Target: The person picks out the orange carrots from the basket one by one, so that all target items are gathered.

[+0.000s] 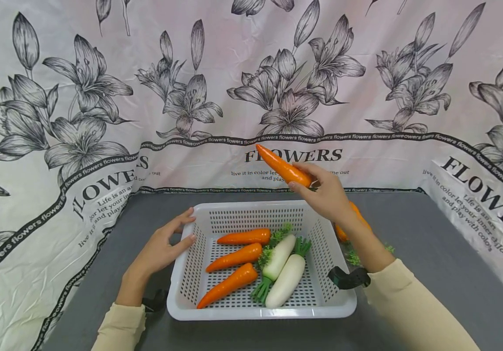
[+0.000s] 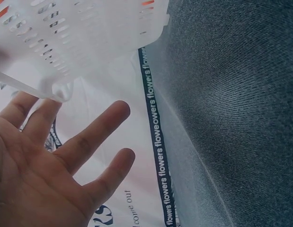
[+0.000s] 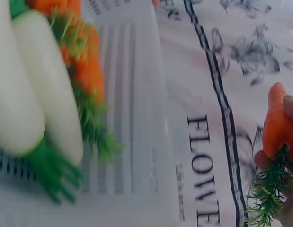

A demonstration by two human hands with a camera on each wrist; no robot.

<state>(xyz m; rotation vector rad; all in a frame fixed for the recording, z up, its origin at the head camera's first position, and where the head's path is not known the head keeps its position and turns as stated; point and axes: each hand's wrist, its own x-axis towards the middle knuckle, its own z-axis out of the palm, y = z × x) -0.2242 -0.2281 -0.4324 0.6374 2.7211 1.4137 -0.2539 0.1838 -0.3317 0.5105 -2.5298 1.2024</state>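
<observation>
In the head view my right hand [image 1: 323,187] grips an orange carrot [image 1: 279,165] by its thick end, above the basket's back right corner. The carrot's tip points up and to the left. Feathery green leaves [image 3: 269,198] hang from it in the right wrist view. My left hand [image 1: 163,243] rests on the left rim of a white perforated basket [image 1: 255,313]; its fingers lie fairly straight at the rim, and two stand free in the left wrist view. Three carrots [image 1: 233,257] and two white radishes [image 1: 285,282] with green tops lie in the basket.
Another orange vegetable [image 1: 359,214] with green leaves lies right of the basket, partly hidden by my right forearm. A grey tabletop [image 1: 413,229] carries everything. A curtain [image 1: 216,165] printed with flowers hangs behind and along both sides.
</observation>
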